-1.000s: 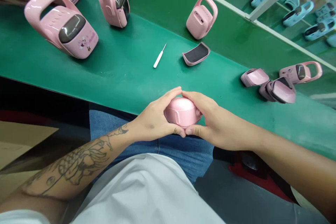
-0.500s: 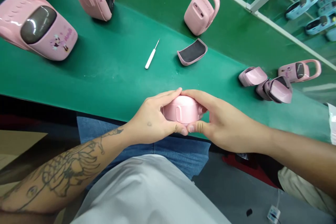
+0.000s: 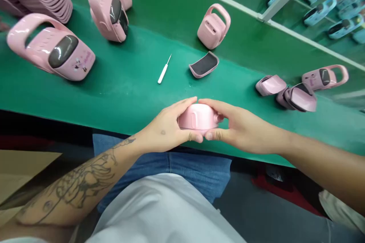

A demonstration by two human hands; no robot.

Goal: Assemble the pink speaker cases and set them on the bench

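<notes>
Head: fingers point(image 3: 186, 105) grip pink casing point(image 3: 199, 117) at table edge point(image 3: 71, 120), white tool point(image 3: 162, 74) apart.

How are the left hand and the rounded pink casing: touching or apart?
Touching. The head view shows the left hand curled around one end of the rounded pink casing, thumb against its lower edge.

No word, brand or number can be read with certainty. Small, blurred pinkish-purple lettering point(image 3: 86, 58) runs beside a little printed cartoon figure point(image 3: 78, 65) on the pale lower front of the glossy pink plastic device with a looped handle and a dark, smoky oval window point(image 3: 47, 47) at the left. A similar print point(image 3: 313, 79), too small to make out, marks the smaller-looking pink plastic device with a looped handle and dark window point(image 3: 332, 79) at the far right.
</notes>
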